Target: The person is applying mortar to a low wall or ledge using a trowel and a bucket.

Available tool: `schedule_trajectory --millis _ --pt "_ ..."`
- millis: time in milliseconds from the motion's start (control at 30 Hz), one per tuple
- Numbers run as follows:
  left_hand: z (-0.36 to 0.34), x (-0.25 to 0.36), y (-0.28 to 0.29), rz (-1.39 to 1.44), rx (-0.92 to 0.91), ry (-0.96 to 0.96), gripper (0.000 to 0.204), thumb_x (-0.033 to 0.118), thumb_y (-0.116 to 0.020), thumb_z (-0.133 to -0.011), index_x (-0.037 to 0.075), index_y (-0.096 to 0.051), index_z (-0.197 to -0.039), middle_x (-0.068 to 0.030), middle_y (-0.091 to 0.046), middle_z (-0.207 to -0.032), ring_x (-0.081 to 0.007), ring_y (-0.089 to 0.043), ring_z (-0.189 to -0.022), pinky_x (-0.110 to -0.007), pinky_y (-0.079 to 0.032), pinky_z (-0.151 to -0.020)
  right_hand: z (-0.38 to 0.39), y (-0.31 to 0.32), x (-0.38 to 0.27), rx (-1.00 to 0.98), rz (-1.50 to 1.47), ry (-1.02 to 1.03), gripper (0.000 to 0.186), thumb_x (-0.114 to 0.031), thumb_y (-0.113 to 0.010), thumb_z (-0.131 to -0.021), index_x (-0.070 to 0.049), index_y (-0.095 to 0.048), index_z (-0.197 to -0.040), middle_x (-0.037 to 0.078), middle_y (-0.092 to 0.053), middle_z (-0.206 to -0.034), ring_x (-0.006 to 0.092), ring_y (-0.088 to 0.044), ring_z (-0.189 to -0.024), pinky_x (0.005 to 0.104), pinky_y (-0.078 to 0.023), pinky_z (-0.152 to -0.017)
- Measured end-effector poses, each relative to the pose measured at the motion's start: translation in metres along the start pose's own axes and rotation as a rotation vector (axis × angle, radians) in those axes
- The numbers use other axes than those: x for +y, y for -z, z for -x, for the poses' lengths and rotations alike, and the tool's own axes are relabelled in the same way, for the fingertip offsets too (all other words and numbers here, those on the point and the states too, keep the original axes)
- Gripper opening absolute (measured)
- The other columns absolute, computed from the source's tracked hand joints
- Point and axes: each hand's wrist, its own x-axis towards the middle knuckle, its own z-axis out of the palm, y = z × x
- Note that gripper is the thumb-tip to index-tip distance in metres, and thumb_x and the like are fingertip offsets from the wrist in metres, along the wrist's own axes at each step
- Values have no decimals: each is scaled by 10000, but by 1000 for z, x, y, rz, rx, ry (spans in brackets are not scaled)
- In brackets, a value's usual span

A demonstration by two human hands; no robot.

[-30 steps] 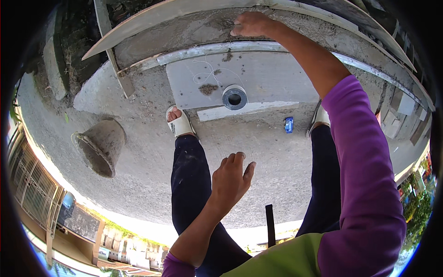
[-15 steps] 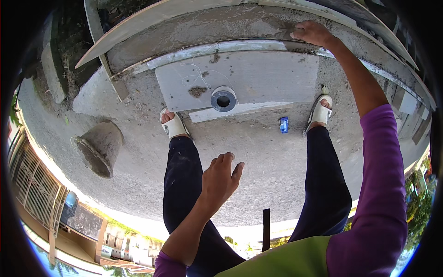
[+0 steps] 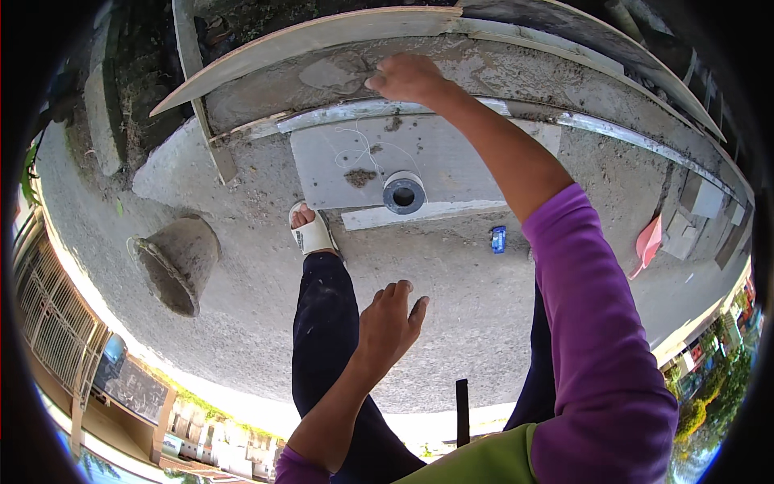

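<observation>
My right hand (image 3: 405,78) reaches out over a long strip of wet grey concrete (image 3: 516,68) between boards. Its fingers are curled closed, and what they hold, if anything, I cannot make out. A smoother, paler patch (image 3: 332,74) shows in the concrete just left of the fingers. Bent loosely, with the thumb apart, my left hand (image 3: 389,324) is open and empty above the ground near my left knee. Between the hands, a roll of white string (image 3: 403,194) with a dark rim rests on a flat grey board (image 3: 339,165), its loose thread curling leftward.
A mortar-crusted bucket (image 3: 179,262) lies tipped at the left. A blue packet (image 3: 498,239) sits on the pavement, and a red dustpan-like object (image 3: 647,244) is at the right. A long thin board (image 3: 298,52) edges the concrete's far side, with a pale batten (image 3: 387,109) along the near side.
My right hand has swept left along the concrete strip, its forearm now crossing the board's right part. The red object has come into sight. My left hand stays nearly in place.
</observation>
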Motion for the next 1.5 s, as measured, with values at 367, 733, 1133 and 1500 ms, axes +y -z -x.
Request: schedule_trajectory --millis 367,733,1133,1500 --pt "-12 11 -10 -22 -108 110 318 279 -694 -958 -2 -641 -1094 -183 -711 -1046 -367 -692 -994 -463 -574 -813 93 34 188 -15 123 -294 603 -588 -516 -961 -96 -695 -1260 173 -676 -1299 350 -628 -1238 492 -500 -1041" --pt "-21 21 -43 -90 -167 122 359 305 -708 -956 -16 -645 -1101 -205 -719 -1037 -335 -731 -920 -415 -574 -781 211 72 393 -45 313 -372 372 -498 -540 -996 -243 -740 -1178 132 -723 -1165 343 -684 -1114 478 -554 -971" --pt "-28 13 -77 -96 -193 206 333 319 -700 -946 14 -643 -1066 -181 -711 -908 -344 -713 -843 -446 -555 -729 119 60 275 -29 78 -181 575 -553 -512 -973 -65 -712 -1202 217 -703 -1197 371 -667 -1150 496 -517 -1016" --pt "-41 35 -95 -22 -83 162 334 293 -722 -945 -17 -653 -1046 -188 -700 -847 -309 -721 -802 -394 -558 -722 291 121 550 70 390 -188 228 -354 -621 -982 -188 -744 -1078 108 -715 -948 324 -719 -921 436 -592 -848"
